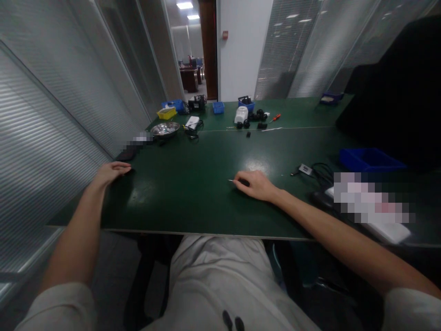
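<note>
Holding a thin pale piece [230,180] between thumb and fingertips, the right hand [255,184] rested low over the green counter [179,184]. Its fingers were curled and pinched together, and the piece stuck out past their tips toward nine o'clock, too small and blurred for its exact kind to be told.

Well apart, at nine o'clock from the right hand, the left hand [112,172] lay by the counter's side edge. Its fingers were stretched out and close together; whether they gripped anything could not be told. A dark flat object [127,155] sat near it, at about one o'clock from that hand.

From the right hand, a metal bowl [164,135] with small things in it stood at ten o'clock, just beside a white box [192,122] with a black cable. At eleven o'clock stood a small blue basket [218,108]. Toward twelve were a small black block [248,134] and, farther off, a white device [241,115]. An orange-handled screwdriver [276,117] lay at one o'clock. At three o'clock came a white-tagged cable [305,169], then a blue bin [346,161]; between three and four lay a white slab [389,230], partly blurred out.
</note>
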Tool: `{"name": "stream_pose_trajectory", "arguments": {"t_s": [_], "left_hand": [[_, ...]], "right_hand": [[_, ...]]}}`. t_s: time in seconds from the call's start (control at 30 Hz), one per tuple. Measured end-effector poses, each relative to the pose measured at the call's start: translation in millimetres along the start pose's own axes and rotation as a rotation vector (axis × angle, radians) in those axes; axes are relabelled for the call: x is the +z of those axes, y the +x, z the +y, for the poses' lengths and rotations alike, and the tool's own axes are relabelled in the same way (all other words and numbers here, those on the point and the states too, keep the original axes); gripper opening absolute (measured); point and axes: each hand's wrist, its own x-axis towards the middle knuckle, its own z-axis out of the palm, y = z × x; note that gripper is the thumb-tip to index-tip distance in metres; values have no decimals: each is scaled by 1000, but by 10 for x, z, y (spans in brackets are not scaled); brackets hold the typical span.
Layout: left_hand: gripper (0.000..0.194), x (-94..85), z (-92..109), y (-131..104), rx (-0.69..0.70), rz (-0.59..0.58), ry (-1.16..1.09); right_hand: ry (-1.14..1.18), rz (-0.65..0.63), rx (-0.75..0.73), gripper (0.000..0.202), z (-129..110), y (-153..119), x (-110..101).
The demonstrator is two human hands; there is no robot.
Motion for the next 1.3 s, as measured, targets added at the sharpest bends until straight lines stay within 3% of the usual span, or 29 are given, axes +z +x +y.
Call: {"name": "stream_pose_trajectory", "arguments": {"t_s": [0.1,0.33,0.43,0.5,0.67,0.8,1.0,1.17,1.3], "left_hand": [[68,438,502,-143,124,-260,-189],[50,1401,1741,-787,498,-725,-327],[38,1724,2105,-1168,632,-859,-335],[33,1892,2250,-1385,686,-876,-337],[30,2036,2317,-1627,840,-749,-311],[30,1983,2296,-1638,933,-681,-290],[32,1904,2299,-1656,954,-667,-271],[29,1818,2252,-1670,1123,-657,-203],[24,1815,2231,-1661,1170,-619,-153]], "right_hand": [[-9,-9,6,29,-2,1,3],[-23,-21,15,28,-3,-7,1],[-17,-31,18,26,-10,-9,-10],[-12,-38,14,25,-17,-10,-22],[-5,-49,1,24,-32,-9,-42],[-9,-57,-1,24,-41,-8,-56],[-6,-75,-24,23,-68,-27,-101],[-53,-114,-64,21,-78,-45,-102],[-73,-119,-75,23,-79,-43,-98]]}}
